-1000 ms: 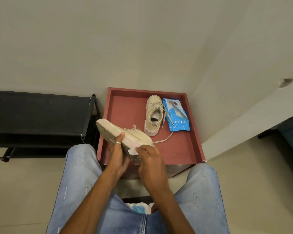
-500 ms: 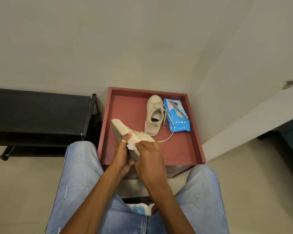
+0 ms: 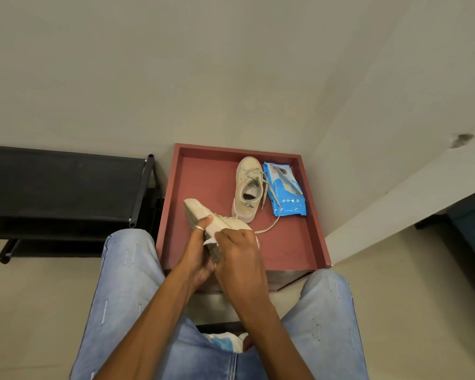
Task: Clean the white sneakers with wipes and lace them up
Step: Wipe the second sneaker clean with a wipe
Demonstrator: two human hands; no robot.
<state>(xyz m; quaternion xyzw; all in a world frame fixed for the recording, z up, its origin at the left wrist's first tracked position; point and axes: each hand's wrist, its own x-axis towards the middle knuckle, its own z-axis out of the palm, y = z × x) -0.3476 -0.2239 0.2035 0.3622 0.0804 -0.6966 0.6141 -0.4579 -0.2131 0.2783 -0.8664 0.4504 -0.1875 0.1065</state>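
Note:
My left hand (image 3: 199, 253) grips a white sneaker (image 3: 203, 215) tipped on its side over the near left of the red tray (image 3: 317, 237), thumb on the upper and grey sole turned toward me. My right hand (image 3: 239, 259) presses a white wipe (image 3: 210, 240) against the sneaker's sole edge, fingers curled round it. The second white sneaker (image 3: 247, 187) stands upright in the tray with loose laces trailing toward me. A blue pack of wipes (image 3: 285, 192) lies right beside it.
A black shoe rack (image 3: 63, 187) stands to the left of the tray. Pale walls meet in a corner behind the tray. My knees in blue jeans (image 3: 126, 283) flank the tray's near edge. A dark cabinet edge shows at far right.
The held sneaker has swung rightward and turned more end-on, its toe now nearer the tray's middle. My right hand with the wipe has slid up along the sole edge.

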